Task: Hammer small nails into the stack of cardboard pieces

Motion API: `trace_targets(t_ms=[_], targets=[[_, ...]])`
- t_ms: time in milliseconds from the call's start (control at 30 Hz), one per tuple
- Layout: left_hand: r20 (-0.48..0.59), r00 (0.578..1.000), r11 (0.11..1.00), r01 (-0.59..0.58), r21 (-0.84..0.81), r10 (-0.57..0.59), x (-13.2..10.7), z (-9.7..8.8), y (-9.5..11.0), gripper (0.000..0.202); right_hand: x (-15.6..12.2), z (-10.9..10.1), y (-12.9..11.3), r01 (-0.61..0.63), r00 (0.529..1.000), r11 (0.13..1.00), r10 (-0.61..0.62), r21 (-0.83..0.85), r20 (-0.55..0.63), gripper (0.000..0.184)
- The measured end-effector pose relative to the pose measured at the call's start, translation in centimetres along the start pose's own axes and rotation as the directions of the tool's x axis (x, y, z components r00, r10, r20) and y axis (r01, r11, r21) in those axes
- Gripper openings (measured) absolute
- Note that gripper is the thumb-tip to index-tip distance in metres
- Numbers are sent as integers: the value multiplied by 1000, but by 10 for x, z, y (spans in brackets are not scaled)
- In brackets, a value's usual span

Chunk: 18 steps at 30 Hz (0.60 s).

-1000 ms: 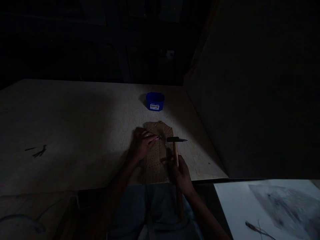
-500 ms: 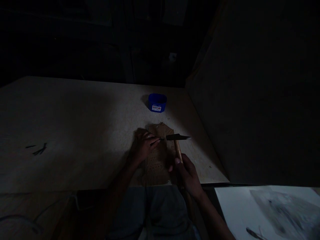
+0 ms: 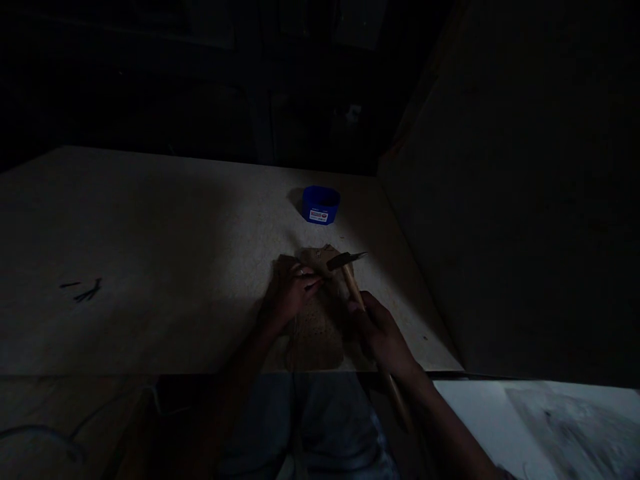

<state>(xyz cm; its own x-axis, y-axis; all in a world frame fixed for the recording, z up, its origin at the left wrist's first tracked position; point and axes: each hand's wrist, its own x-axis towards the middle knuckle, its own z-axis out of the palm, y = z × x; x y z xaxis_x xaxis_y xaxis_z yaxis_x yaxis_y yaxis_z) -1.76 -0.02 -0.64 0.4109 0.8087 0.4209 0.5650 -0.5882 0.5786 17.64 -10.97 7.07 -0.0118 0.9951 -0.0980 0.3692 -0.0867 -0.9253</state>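
My right hand [image 3: 377, 327] is wrapped round the wooden handle of a hammer [image 3: 354, 288]. Its dark metal head, with a thin tapered end toward the right, hovers over the upper part of a brown, cardboard-like piece [image 3: 319, 337]. Rows of small holes mark that piece, which lies at the table's front edge. On its upper left rests my left hand [image 3: 295, 293], a ring on one finger. The fingertips are pinched together just below and left of the hammer head. What they hold is small and dark, too dim to make out.
Beyond the brown piece stands a blue plastic tub [image 3: 321, 205] with a white label. Several thin dark pieces [image 3: 89, 292] lie on the pale table [image 3: 165, 233] at left. A dark upright panel [image 3: 510, 233] borders the right side. The light is very dim.
The hammer head has moved up and slightly left and now tilts, its thin end higher. My right hand has risen a little. My left hand stays at the brown piece. The view has shifted slightly.
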Motion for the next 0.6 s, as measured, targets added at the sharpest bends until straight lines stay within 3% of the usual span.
trace_targets(t_ms=[200,600], targets=[[11,1000,1000,18,-17,-18,0,0,-1,15,6,-1,-3,0,994,999,6,-53,111,29],[-42,999,999,31,-10,-32,-1,6,-5,13,10,1,5,30,995,999,-28,-26,97,29]])
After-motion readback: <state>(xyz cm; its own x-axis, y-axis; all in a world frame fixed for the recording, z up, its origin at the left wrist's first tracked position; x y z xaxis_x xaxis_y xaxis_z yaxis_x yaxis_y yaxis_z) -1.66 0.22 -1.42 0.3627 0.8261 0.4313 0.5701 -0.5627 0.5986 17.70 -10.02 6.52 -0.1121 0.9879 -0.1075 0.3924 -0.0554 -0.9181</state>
